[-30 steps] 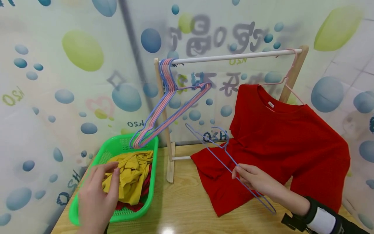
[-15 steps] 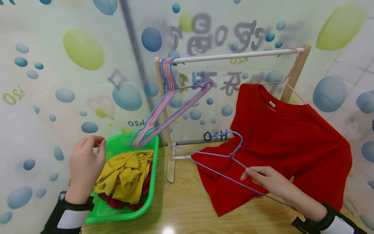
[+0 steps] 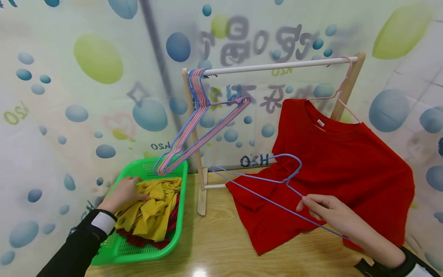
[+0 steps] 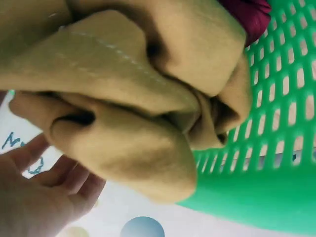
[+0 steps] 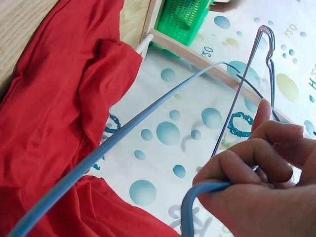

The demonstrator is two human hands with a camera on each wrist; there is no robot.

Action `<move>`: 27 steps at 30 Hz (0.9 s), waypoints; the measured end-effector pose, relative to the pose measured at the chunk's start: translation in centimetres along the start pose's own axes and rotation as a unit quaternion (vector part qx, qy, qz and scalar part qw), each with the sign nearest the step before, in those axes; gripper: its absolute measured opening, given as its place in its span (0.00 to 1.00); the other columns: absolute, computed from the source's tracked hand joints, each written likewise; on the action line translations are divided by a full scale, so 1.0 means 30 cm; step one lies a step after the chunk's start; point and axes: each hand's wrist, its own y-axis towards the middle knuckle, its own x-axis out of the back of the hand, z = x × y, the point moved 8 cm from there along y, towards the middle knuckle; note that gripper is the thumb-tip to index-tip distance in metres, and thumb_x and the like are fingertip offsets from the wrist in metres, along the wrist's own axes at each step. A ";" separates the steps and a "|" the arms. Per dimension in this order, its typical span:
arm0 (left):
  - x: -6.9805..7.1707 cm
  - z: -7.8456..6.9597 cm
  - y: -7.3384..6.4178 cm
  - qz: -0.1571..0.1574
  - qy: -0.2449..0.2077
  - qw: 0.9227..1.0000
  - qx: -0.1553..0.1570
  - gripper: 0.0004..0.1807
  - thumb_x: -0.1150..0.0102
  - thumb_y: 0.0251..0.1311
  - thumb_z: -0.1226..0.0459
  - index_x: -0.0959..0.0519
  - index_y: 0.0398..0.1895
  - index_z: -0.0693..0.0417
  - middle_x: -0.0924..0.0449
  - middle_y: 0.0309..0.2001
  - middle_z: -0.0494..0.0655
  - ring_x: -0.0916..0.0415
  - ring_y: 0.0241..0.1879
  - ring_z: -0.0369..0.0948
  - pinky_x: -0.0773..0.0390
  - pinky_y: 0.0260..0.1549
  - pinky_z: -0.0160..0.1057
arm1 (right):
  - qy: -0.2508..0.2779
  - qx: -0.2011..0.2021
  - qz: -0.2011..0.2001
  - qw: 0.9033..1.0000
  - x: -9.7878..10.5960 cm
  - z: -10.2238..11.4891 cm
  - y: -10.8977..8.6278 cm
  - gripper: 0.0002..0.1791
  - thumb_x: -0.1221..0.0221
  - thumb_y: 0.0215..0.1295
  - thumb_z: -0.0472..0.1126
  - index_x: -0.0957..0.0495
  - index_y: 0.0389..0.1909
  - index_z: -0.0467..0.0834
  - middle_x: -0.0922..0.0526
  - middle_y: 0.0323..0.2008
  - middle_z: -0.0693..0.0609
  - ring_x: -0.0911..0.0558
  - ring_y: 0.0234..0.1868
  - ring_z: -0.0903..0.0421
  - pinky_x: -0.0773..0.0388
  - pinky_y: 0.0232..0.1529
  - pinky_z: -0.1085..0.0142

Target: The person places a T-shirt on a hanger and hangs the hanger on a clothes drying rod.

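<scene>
Our right hand pinches the blue hanger, likely leaving its hook free; our left hand, fingers loosely spread, touches the yellow garment.

"What sort of place is this?"

"A tabletop laundry corner, by its look; a small wooden rack with a white rail stands on a wood-grained table; hangers bunch at its left, a red shirt hangs at its right; a green basket heaped with yellow clothing sits left."

"A home, then?"

"I cannot tell; the far side is all backdrop, printed with bubbles and reversed H2O lettering."
</scene>
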 end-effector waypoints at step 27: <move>-0.111 -0.004 0.063 0.085 -0.034 0.996 0.018 0.28 0.34 0.47 0.70 0.22 0.54 0.75 0.23 0.44 0.74 0.27 0.44 0.66 0.27 0.44 0.56 | 0.021 -0.036 0.002 0.999 -0.019 -0.044 -0.042 0.22 0.54 0.82 0.46 0.19 0.51 0.33 0.34 0.24 0.56 0.33 0.25 0.59 0.34 0.30 0.66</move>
